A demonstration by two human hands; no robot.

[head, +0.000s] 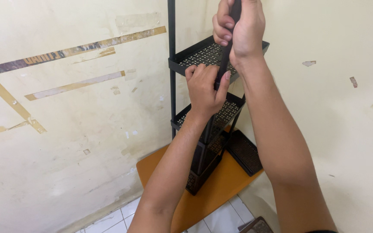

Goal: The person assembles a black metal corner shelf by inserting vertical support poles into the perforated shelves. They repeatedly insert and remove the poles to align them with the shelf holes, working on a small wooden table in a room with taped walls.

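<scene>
Both hands, left hand (pixel 203 88) and right hand (pixel 238 30), fingers closed around black pole (pixel 223 64) beside top tray (pixel 203 54); uneven push could tilt rack.

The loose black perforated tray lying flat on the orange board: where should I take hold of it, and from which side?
Grip the loose black perforated tray by its raised rim along the long right edge, coming from the right. It lies flat on the orange board beside the black tiered rack, so that edge looks the most open; the left edge sits close to the rack's bottom tier.
</scene>
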